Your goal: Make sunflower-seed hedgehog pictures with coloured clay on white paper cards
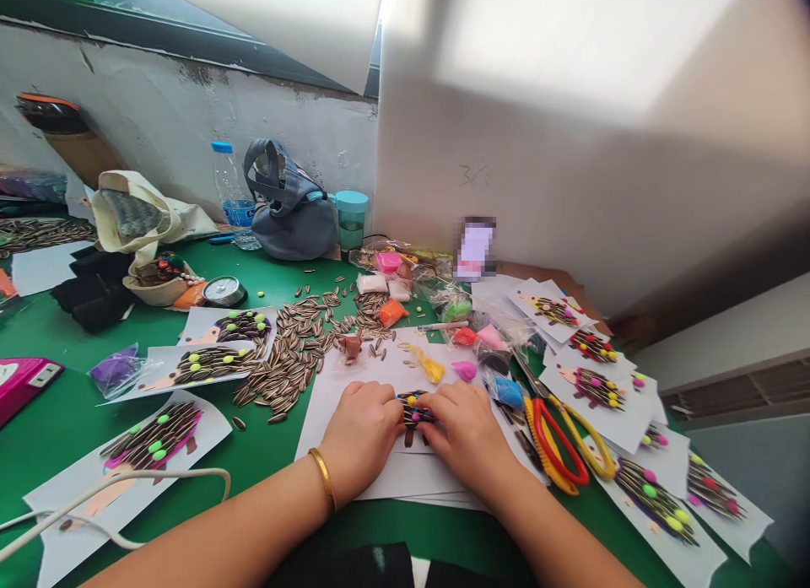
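Centre of the dial: the seed hedgehog (416,412) in front of you, lying on white paper (380,482), its spines dotted with yellow, blue and purple balls. Your left hand (363,432) covers its nine o'clock end, fingers curled inward, with a gold bracelet (322,478) at the wrist. Your right hand (467,430) lies at three o'clock, thumb and fingers bent narrowly over the edge; whether either hand pinches a loose piece cannot be told. Between twelve and one o'clock you have yellow clay (431,366), and near three, blue clay (508,392). Scissors (552,440) with red and yellow handles lie just past three. Sunflower seeds (291,356) are heaped towards ten. Farther out, hedgehog cards (591,415) fan from two to four o'clock on your right, and other cards (215,428) spread from nine to ten. At eleven, a grey bag (297,225) stands between a bottle (226,170) and a lidded cup (352,221)
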A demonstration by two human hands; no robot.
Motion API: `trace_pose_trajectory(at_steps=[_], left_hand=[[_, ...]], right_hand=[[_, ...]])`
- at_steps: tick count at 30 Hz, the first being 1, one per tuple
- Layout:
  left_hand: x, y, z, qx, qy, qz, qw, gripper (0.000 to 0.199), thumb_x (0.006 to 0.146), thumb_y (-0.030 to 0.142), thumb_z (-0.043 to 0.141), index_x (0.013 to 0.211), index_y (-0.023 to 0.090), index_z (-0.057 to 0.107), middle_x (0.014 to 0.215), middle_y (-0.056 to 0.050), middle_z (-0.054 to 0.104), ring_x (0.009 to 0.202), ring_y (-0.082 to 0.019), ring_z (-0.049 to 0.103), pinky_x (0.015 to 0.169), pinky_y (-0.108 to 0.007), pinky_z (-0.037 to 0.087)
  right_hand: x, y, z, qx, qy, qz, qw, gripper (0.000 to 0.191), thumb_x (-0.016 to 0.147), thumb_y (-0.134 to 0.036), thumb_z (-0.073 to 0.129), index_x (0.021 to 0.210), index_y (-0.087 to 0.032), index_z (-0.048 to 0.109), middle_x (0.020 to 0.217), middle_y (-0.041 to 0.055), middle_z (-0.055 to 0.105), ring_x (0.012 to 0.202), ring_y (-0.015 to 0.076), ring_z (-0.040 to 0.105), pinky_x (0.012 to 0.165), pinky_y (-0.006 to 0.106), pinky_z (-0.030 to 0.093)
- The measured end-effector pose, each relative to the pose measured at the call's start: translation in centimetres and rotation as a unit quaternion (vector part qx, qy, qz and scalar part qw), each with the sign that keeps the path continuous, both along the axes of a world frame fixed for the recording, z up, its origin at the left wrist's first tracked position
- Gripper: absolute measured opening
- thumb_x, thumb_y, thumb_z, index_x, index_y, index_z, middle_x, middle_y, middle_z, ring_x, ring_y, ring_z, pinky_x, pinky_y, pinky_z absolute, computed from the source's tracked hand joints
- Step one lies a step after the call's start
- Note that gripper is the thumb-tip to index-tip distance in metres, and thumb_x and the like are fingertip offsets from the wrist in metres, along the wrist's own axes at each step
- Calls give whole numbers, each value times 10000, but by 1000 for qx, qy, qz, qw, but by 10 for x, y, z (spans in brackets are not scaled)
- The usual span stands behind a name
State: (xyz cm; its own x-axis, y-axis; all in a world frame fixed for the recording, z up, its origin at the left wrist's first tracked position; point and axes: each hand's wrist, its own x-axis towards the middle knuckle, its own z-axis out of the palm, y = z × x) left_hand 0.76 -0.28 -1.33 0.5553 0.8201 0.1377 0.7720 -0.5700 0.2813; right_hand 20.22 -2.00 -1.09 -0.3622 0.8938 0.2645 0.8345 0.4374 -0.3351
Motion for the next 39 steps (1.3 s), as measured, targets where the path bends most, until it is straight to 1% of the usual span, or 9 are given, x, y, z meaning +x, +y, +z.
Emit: trace_pose_trajectory(at_steps=[2,7,11,15,21,28,35,39], left_hand=[[0,0,0,2,1,0,1000,97,858,206,650,763,193,663,822,-40,619,837,-229,566,762,-384,363],[1,0,-1,2,4,0,1000,91,858,207,651,768,194,662,829,-39,624,843,-229,568,769,-386,369],[1,1,0,-6,3,1,1000,91,864,196,638,778,193,665,841,-42,630,852,-226,568,776,-382,370],[1,0,1,-6,3,2,1000,92,871,204,632,786,192,665,847,-44,632,849,-225,565,773,-385,371],[1,1,-3,-3,0,-1,1000,90,870,220,641,786,196,658,838,-33,624,852,-225,561,781,-387,369],[0,1,-4,-7,-3,2,1000,102,875,212,629,780,193,659,841,-33,628,848,-219,560,778,-381,362],[0,1,-2,-2,-4,0,1000,93,863,205,645,772,194,656,828,-31,626,832,-217,556,762,-375,360],[0,0,-4,1,-8,0,1000,89,863,212,650,776,195,658,824,-30,623,829,-214,556,764,-375,360]], right_hand=[[0,0,0,1,-6,6,1000,162,836,-187,688,983,-255,676,869,22,646,876,209,537,776,346,294],[-1,-1,2,-5,-9,3,1000,81,837,-207,699,909,-242,686,851,22,652,852,207,535,768,345,288],[-3,-2,1,-2,-13,-3,1000,22,868,-232,668,884,-231,683,845,27,654,846,208,531,766,347,282],[-4,-1,0,5,-6,-4,1000,41,881,-219,650,859,-227,684,831,23,654,830,201,528,757,344,278],[1,-1,6,4,30,2,1000,56,856,-181,667,823,-225,679,803,10,644,811,184,530,749,332,276],[0,0,1,-21,13,18,1000,55,834,-189,706,807,-231,681,789,1,640,790,181,531,733,326,274],[-5,-1,-3,-9,7,19,1000,68,857,-182,675,803,-225,675,778,6,634,791,176,537,733,325,279],[-2,-1,2,-1,28,31,999,78,897,-236,633,840,-227,685,790,18,647,792,186,538,742,332,289]])
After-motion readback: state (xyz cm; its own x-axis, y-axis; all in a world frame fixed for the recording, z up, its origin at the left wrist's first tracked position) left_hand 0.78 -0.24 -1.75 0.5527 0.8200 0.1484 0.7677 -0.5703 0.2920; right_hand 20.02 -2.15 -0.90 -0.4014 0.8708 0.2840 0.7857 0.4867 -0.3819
